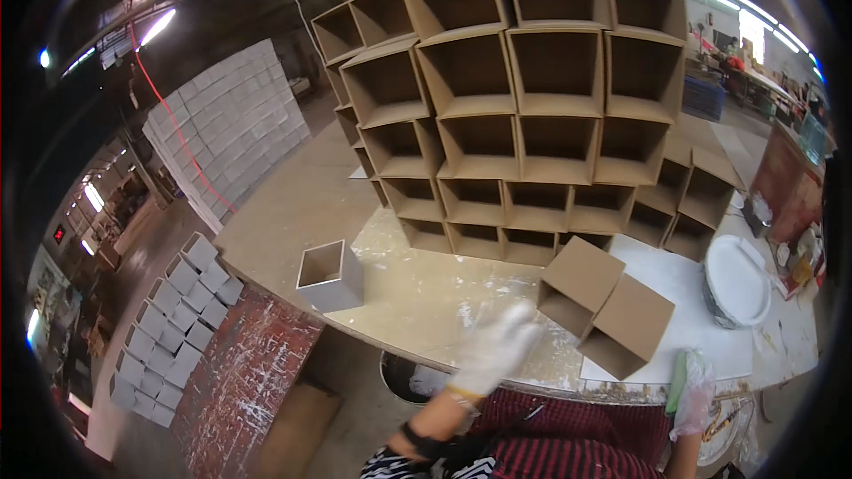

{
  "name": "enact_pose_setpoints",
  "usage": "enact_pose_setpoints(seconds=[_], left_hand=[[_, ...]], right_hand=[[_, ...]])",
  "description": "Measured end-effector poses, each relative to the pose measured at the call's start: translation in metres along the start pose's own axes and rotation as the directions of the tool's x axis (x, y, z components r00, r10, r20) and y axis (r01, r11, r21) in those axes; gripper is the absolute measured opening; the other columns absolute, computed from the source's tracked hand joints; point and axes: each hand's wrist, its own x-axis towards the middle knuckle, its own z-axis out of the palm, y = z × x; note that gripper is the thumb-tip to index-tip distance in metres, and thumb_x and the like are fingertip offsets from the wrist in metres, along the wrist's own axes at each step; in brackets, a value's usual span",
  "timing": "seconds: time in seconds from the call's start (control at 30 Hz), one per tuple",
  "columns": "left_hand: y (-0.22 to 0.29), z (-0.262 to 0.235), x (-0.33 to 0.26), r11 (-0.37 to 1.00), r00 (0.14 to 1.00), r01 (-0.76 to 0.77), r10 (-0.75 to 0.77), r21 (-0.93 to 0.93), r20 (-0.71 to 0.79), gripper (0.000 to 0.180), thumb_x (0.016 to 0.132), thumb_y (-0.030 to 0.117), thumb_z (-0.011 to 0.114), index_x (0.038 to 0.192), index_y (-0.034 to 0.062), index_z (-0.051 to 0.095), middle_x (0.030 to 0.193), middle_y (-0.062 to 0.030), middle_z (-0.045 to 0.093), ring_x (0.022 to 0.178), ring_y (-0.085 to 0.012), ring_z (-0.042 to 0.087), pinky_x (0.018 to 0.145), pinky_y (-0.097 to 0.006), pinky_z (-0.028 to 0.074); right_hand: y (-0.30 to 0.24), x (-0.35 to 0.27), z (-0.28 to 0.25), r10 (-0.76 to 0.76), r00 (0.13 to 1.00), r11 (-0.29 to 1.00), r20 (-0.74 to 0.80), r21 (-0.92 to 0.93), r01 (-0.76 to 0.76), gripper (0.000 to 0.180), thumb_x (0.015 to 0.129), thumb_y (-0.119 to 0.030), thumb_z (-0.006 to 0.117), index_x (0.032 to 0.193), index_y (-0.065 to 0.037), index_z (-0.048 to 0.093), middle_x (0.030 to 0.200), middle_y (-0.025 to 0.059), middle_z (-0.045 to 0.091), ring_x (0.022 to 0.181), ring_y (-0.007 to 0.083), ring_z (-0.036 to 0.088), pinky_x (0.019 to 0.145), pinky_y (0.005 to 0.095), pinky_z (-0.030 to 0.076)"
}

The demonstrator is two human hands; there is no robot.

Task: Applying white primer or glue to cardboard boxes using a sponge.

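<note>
My left hand (pixel 495 348), in a white glove and blurred, hangs over the front edge of the worktable (pixel 293 204) with its fingers apart and nothing in it. It is nearest to two brown cardboard box sleeves (pixel 605 304) lying side by side on the table to its right. My right hand (pixel 690 395), in a thin clear glove, is at the table's front edge and holds a green flat piece; the grip is partly hidden. A white open box sleeve (pixel 330 277) stands alone to the left.
A tall stack of brown open box sleeves (pixel 515 98) fills the back of the table. A white round lidded bucket (pixel 735 282) sits at the right. White boxes (pixel 177 328) lie stacked on the floor at left, with a white stacked wall (pixel 229 124) behind.
</note>
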Motion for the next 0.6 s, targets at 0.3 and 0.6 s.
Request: enact_pose_setpoints(seconds=[0.3,0.6], left_hand=[[-0.166,-0.224,-0.039,0.562,0.917,0.383,-0.139,0.733,-0.373,0.087,0.079,0.026,0.08,0.156,0.008,0.042,0.155,-0.0174,0.049,0.15,-0.0376,0.037,0.128,-0.052,0.02],[-0.294,-0.228,-0.04,0.633,0.552,-0.243,-0.533,-0.735,-0.642,0.052,0.107,0.044,0.055,0.139,0.0032,0.06,0.122,-0.0039,0.062,0.113,-0.0162,0.057,0.101,-0.033,0.046]], right_hand=[[0.017,0.0,0.02,0.468,0.873,0.486,0.138,0.785,-0.384,0.04,0.105,-0.01,0.047,0.143,0.002,0.053,0.141,0.0159,0.058,0.133,0.0282,0.053,0.117,0.0381,0.039],[-0.051,0.037,-0.019,0.671,0.626,0.224,0.397,0.696,-0.682,0.046,0.106,-0.023,0.057,0.146,-0.001,0.05,0.141,0.0096,0.058,0.128,0.0202,0.057,0.11,0.0344,0.044]])
